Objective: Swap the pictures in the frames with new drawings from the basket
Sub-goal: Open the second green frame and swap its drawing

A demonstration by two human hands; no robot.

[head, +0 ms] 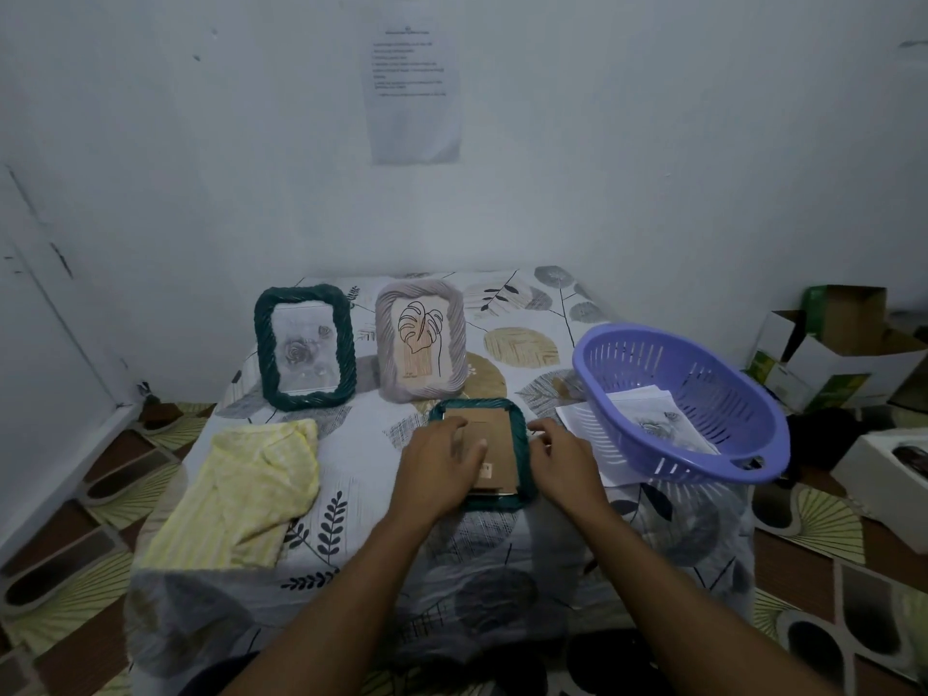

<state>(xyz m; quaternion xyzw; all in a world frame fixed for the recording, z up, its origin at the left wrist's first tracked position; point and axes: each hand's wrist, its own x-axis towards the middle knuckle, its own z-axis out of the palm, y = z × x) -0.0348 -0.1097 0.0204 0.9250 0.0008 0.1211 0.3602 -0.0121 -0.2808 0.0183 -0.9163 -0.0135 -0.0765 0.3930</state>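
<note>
Dim, cool-tinted light, approx. even; wall (653,168) reads blue-grey. Soft shadows only; slotted shadow w/ light bars falls under purple basket (648,364) onto leaf-print cloth (361,494). Wide-angle bowing at edges, corners darker. Wall notice (414,92) text soft, unreadable; overall slight blur.

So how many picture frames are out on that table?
3. A dark green frame stands at the back left, a grey frame stands just right of it, and a second green frame lies face down in front, the left hand resting on it. None seems hidden.
</note>
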